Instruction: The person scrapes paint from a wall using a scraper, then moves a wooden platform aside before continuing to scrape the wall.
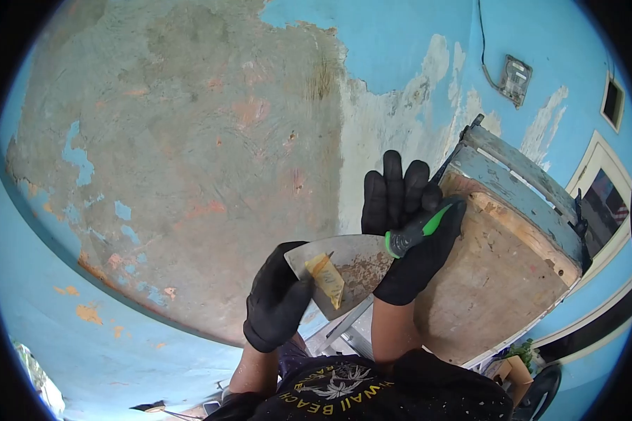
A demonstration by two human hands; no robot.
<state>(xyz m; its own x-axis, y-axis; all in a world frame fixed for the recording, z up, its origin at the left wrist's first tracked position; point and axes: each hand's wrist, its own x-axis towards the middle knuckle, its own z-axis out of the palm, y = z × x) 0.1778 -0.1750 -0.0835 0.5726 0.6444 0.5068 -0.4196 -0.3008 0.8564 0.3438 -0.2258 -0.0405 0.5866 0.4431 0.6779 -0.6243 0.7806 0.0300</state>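
Observation:
A wide putty knife [361, 270] lies level in front of my chest, its metal blade marked with brown residue and a yellow sticker [325, 281]. Its green and black handle [421, 230] rests in my gloved right hand [425, 245], held at the palm and thumb while several fingers stretch upward. On the other side, my gloved left hand [277, 302] grips the broad end of the blade, thumb on the near face. Behind the tool is the wall's bare grey patch [211, 140], where the blue paint is gone.
Peeling blue paint [393, 42] borders the bare wall. To the right stands a worn wooden board [498, 281] with a blue-grey frame [512, 182]. A box with a cable [516, 81] hangs on the wall. A cardboard box [516, 375] sits at lower right.

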